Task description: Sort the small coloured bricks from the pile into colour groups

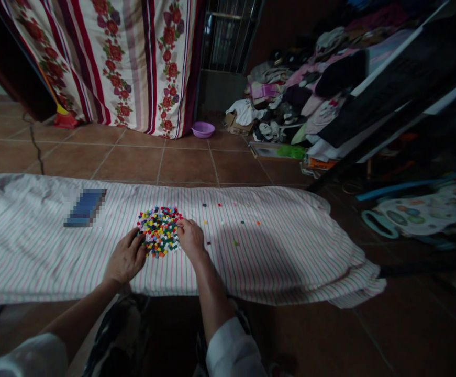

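Observation:
A pile of small multicoloured pieces (159,230) lies on a striped cloth (290,251) that covers a long, low surface. At the pile's left edge rests my left hand (128,256), its fingers apart and touching the outer pieces. My right hand (190,236) is at the pile's right edge, thumb and fingers pinched together; whatever may be between the fingertips is too small to make out. To the right, several single pieces lie spaced out, among them an orange one (258,223), a red one (219,204) and a yellow-green one (236,243).
A blurred blue flat object (85,207) lies on the cloth at left. Beyond are a floral curtain (133,68), a purple basin (203,130), a red broom (66,119) and heaped clothes (290,94). A dark slanting frame (388,115) stands at right.

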`<state>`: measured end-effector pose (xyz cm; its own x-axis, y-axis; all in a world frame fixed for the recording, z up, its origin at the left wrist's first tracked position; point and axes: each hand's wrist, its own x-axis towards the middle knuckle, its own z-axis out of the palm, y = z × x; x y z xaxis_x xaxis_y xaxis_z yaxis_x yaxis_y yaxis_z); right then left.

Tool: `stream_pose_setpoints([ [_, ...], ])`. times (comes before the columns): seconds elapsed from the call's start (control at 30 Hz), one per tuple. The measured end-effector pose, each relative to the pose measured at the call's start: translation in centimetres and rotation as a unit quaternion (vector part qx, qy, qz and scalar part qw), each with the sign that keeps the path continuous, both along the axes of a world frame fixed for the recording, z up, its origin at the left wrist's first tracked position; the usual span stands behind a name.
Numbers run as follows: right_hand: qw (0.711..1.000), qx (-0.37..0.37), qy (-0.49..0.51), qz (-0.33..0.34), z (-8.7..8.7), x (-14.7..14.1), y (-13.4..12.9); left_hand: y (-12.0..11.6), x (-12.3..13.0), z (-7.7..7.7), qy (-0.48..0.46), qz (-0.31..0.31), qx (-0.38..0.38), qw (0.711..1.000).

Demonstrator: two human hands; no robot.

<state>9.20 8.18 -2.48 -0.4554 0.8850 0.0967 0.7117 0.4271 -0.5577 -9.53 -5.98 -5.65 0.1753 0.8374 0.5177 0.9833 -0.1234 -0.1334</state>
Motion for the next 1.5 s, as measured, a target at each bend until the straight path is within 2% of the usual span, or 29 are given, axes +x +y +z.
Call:
stream_pose_setpoints([
  [0.2,1.000,-0.005,0.029,-0.001,-0.1,0.3,0.2,0.1,0.2,-0.2,-0.101,0.044,-0.034,0.993],
  [0.6,1.000,0.005,-0.011,0.023,-0.5,0.2,0.2,0.0,0.3,0.1,-0.060,0.029,-0.044,0.997],
  [0.83,1.000,0.010,-0.009,0.010,-0.8,-0.3,0.3,0.0,0.3,0.0,-0.064,0.017,-0.034,0.997],
  [1.1,1.000,0.014,0.006,0.011,-0.9,-0.5,0.1,0.1,0.4,0.1,-0.091,0.037,-0.033,0.995],
  [1.3,1.000,0.014,0.015,-0.004,-0.5,-0.7,-0.2,0.0,0.5,0.3,-0.071,0.033,-0.032,0.996],
  [1.5,0.999,0.032,0.038,-0.001,-0.5,-1.0,-0.2,0.1,0.5,0.1,-0.126,0.063,-0.016,0.990],
])
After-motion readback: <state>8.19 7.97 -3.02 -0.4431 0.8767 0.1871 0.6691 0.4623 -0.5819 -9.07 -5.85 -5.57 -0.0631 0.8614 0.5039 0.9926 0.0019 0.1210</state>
